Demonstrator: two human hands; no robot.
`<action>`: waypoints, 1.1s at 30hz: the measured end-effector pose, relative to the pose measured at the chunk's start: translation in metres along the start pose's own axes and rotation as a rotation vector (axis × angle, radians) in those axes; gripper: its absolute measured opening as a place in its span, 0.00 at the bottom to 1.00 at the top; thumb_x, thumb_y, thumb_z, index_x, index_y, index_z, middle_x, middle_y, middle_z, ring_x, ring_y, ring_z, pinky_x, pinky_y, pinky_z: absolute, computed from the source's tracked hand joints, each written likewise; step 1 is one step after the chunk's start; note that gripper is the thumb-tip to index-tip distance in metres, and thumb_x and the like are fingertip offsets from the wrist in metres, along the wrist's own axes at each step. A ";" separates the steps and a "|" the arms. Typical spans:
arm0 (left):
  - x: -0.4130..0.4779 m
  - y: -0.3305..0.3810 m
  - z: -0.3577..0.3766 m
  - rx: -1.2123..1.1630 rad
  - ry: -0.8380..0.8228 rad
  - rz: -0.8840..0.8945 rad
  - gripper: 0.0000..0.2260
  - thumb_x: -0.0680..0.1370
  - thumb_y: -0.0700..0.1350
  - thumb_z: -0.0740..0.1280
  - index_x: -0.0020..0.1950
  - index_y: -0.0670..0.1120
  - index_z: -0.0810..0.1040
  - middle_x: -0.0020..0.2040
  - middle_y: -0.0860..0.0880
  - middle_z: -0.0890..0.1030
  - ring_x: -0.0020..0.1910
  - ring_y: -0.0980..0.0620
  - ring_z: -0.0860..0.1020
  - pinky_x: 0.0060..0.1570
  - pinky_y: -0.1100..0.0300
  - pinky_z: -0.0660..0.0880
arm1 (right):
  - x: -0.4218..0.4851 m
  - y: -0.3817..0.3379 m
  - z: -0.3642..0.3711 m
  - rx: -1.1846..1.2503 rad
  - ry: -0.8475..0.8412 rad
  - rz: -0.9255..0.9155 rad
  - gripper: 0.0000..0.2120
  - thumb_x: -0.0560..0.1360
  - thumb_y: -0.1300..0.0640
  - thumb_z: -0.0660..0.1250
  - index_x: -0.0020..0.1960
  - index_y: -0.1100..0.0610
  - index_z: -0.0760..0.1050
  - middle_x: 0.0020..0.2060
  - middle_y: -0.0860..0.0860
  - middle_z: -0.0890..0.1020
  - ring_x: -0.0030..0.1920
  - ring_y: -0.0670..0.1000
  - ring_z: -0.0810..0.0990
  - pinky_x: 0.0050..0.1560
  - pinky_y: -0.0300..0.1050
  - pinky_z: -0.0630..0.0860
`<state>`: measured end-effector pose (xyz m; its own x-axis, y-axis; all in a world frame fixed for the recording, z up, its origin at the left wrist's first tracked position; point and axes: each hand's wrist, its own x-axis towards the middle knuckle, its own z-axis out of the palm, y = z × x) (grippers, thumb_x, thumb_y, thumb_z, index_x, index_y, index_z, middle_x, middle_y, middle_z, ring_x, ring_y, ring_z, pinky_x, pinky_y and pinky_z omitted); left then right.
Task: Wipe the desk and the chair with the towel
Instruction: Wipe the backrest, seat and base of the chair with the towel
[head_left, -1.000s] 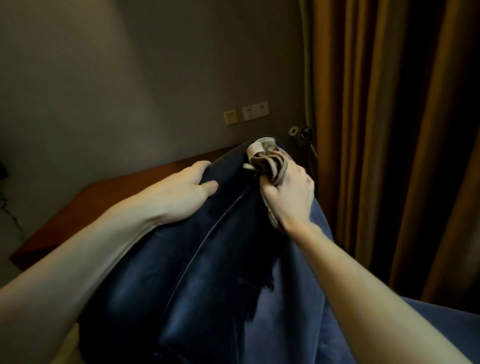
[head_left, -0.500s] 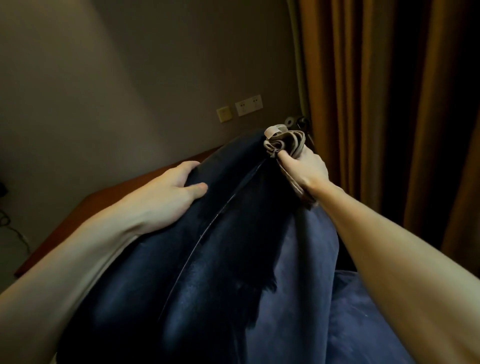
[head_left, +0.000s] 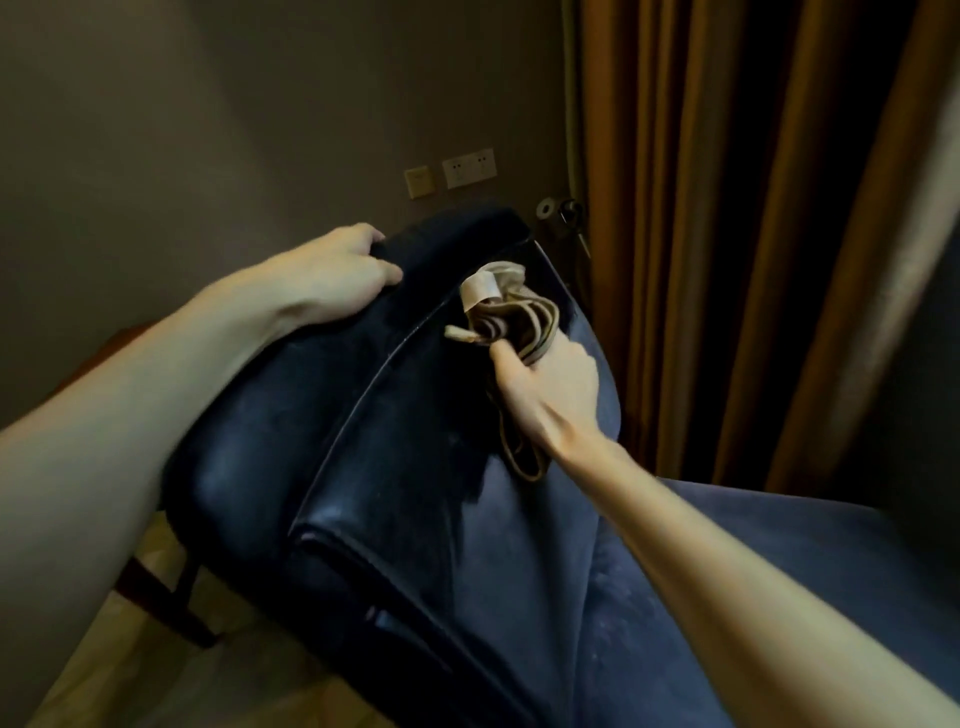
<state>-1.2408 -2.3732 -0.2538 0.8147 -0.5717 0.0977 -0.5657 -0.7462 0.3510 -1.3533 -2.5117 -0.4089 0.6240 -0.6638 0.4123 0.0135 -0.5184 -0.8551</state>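
A: Where's the towel (head_left: 511, 312)?
B: Bunched in the right hand (head_left: 553, 387), against the blue chair (head_left: 389, 467) back, near its top edge.
A: The left hand (head_left: 340, 275)?
B: Gripping that top edge.

Dim warm light washes the wall (head_left: 208, 130) left of the chair (head_left: 395, 467); right of it the curtain (head_left: 727, 208) sinks into shadow (frame edges bend and blur).
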 end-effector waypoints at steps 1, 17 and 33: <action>-0.001 0.001 0.000 0.003 0.010 0.002 0.21 0.83 0.49 0.66 0.76 0.47 0.70 0.70 0.45 0.75 0.68 0.44 0.73 0.68 0.54 0.68 | -0.017 -0.004 0.000 0.017 -0.006 -0.018 0.22 0.71 0.37 0.58 0.53 0.49 0.80 0.48 0.53 0.87 0.50 0.55 0.83 0.50 0.47 0.74; -0.028 0.013 -0.004 0.127 0.169 0.058 0.17 0.81 0.54 0.66 0.67 0.48 0.79 0.63 0.41 0.80 0.61 0.38 0.78 0.60 0.50 0.74 | -0.180 -0.031 -0.024 0.129 0.040 -0.428 0.19 0.68 0.46 0.67 0.56 0.51 0.84 0.51 0.43 0.87 0.55 0.43 0.84 0.61 0.47 0.77; -0.153 -0.024 0.004 -0.079 0.205 0.135 0.20 0.74 0.65 0.68 0.65 0.63 0.80 0.71 0.53 0.76 0.71 0.48 0.73 0.68 0.52 0.70 | -0.117 -0.010 -0.012 0.032 -0.132 -0.086 0.32 0.69 0.32 0.59 0.69 0.44 0.74 0.65 0.46 0.80 0.66 0.52 0.75 0.68 0.59 0.71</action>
<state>-1.3530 -2.2695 -0.2811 0.7456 -0.5774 0.3327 -0.6662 -0.6341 0.3926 -1.4359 -2.4359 -0.4451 0.7169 -0.5399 0.4411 0.0952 -0.5510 -0.8290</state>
